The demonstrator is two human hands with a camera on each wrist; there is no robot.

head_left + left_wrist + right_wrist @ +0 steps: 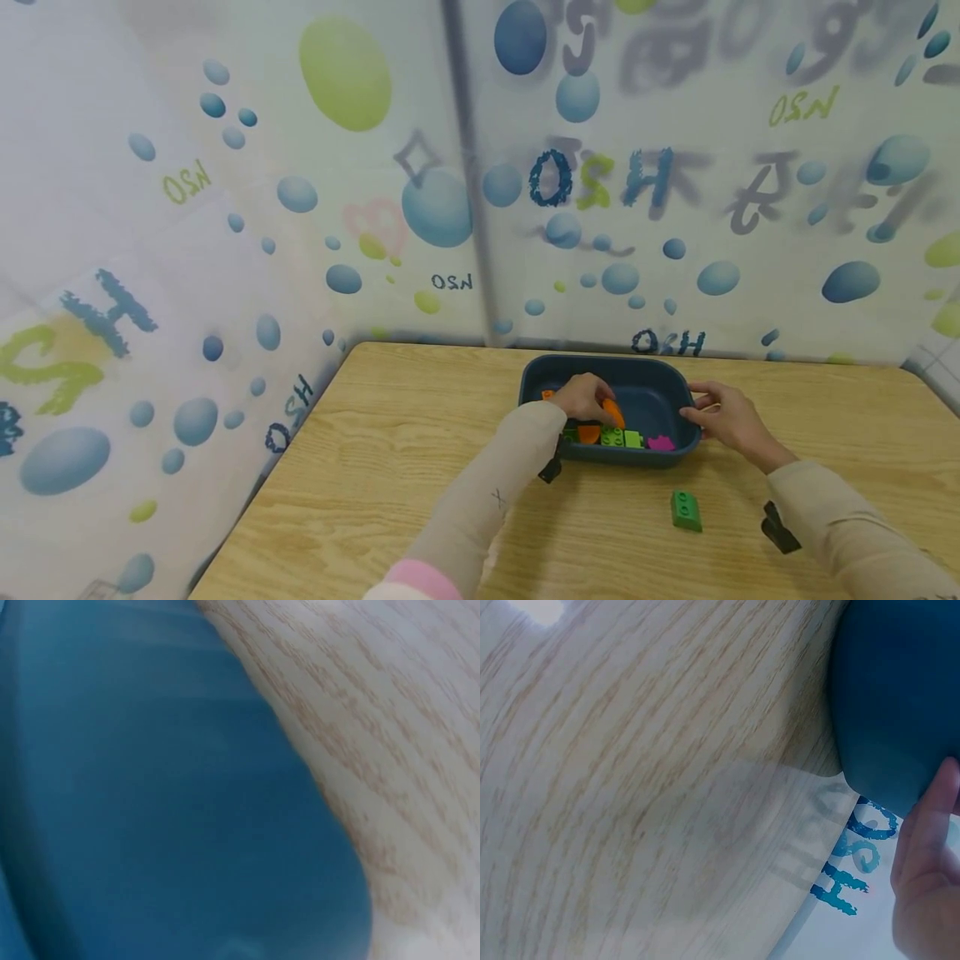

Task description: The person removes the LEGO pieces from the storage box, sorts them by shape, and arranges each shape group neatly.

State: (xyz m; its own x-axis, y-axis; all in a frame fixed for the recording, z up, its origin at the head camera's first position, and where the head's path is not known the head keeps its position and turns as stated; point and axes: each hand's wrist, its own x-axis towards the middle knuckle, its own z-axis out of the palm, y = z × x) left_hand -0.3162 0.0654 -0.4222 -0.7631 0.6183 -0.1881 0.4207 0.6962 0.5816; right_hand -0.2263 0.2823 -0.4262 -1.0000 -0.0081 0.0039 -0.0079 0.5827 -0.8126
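A dark blue plastic bin (604,367) was seen on a wooden table (390,467), with both hands at it. The left hand (581,397) was inside the bin, its fingers curled round an orange piece (613,411). Just below that hand, on the bin's floor, another orange piece (588,433), a green toy brick (621,437) and a pink piece (661,443) were gathered. The right hand (726,417) was closed on the bin's rim at its near right end, steadying it. Judged from this, most pieces were already in the bin, while one green brick (686,510) was left out on the table, near the right forearm and apart from the bin. Nothing was seen lying between it and the bin. Bubble-patterned curtains (225,208) were hung behind the table.
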